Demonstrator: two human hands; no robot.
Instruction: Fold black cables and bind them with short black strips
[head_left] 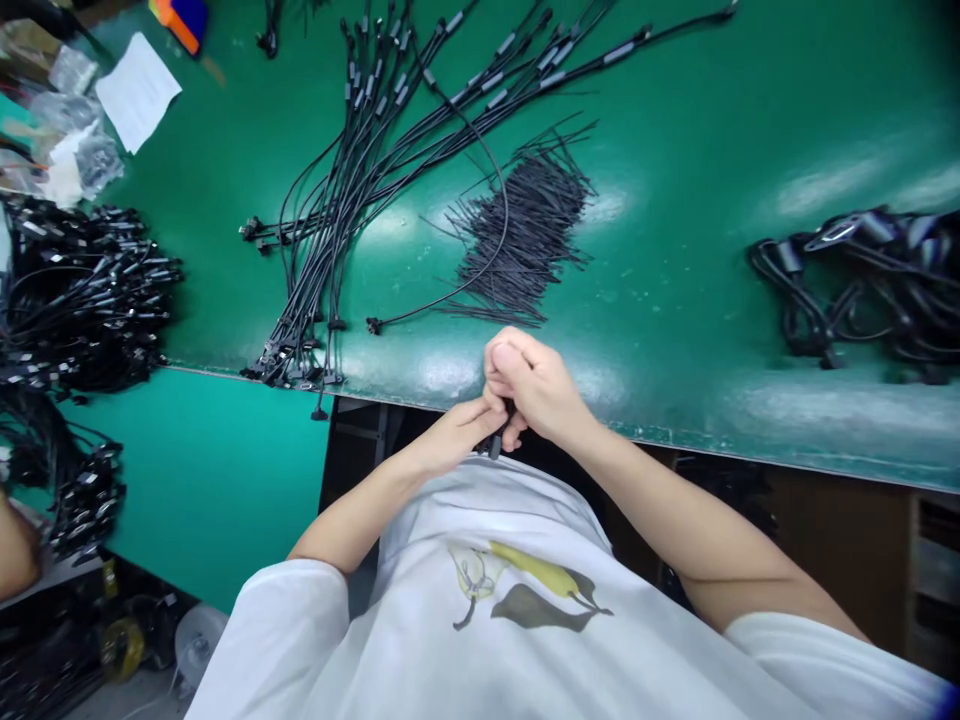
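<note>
Both hands meet close to my chest, just below the near edge of the green table (675, 330). My right hand (534, 385) is curled into a closed grip and my left hand (465, 432) pinches up against it from below. Between them sits a small black cable piece (497, 443), mostly hidden by the fingers. A loose black cable (495, 170) with a plug end lies on the table just beyond the hands. Further back rests a heap of thin black ties (525, 225).
A fan of black cables (352, 150) spreads over the table's left part. A tangled black bundle (862, 280) lies at the right. More cable piles (75, 290) fill the far left, with white paper (139, 90) and plastic bags behind. Another person's arm (15, 550) shows at the left edge.
</note>
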